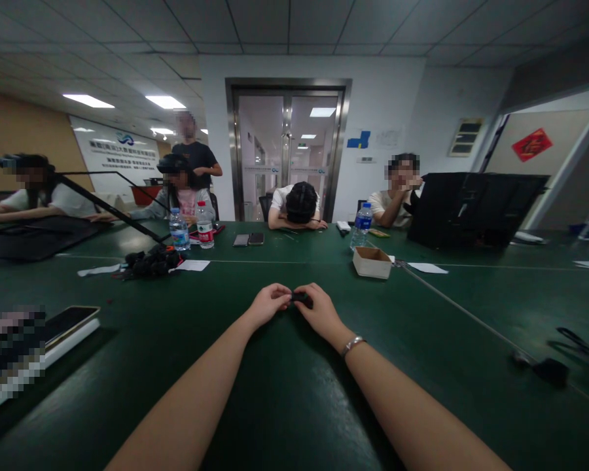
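Both my hands meet over the green table, out in front of me. My left hand and my right hand are closed in a pinch on the two ends of a small black object held between them. What the object is I cannot make out. A silver bracelet sits on my right wrist.
A small cardboard box stands beyond my hands to the right. A pile of black parts, water bottles and phones lie farther back. A phone lies at left. Several people sit around the far side, a large black case at right.
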`<move>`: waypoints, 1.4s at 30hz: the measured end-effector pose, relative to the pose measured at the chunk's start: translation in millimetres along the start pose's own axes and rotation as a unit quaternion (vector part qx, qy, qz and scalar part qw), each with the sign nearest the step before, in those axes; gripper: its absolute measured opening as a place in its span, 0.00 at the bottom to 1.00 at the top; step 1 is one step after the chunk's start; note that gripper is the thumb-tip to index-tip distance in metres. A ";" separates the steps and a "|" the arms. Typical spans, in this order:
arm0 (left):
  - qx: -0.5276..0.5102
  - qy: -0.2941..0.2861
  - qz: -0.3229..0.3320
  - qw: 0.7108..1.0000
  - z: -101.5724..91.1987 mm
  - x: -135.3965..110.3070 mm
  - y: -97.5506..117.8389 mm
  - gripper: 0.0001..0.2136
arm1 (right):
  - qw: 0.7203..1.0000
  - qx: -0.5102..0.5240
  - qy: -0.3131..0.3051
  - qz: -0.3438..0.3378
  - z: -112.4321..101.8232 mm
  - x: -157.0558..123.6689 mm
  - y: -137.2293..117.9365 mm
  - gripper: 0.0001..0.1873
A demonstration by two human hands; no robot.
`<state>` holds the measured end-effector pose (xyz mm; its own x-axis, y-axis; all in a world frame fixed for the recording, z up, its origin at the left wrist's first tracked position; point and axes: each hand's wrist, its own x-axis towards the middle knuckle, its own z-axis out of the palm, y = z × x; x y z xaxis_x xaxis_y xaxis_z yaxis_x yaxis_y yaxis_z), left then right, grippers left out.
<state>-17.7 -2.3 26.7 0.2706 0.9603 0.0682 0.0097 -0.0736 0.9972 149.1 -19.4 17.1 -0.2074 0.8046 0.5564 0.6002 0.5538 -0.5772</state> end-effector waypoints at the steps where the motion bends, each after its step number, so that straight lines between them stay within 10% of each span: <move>1: 0.003 -0.001 0.003 1.000 -0.6 -1.1 0.7 0.07 | 1.000 0.000 -0.001 0.000 -0.1 0.1 0.0 0.11; 17: 0.174 0.089 -0.031 0.980 8.4 0.8 -1.7 0.22 | 1.000 0.008 -0.003 -0.014 0.1 -0.4 0.0 0.11; 42: 0.109 0.030 -0.018 0.993 3.9 -3.6 2.9 0.14 | 1.000 0.000 0.002 0.002 -0.2 0.6 -3.1 0.11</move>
<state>-14.9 -7.0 29.2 0.2091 0.9770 0.0405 0.2274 -0.0888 0.9697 147.3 -20.8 19.3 -0.2028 0.8059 0.5563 0.6009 0.5510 -0.5791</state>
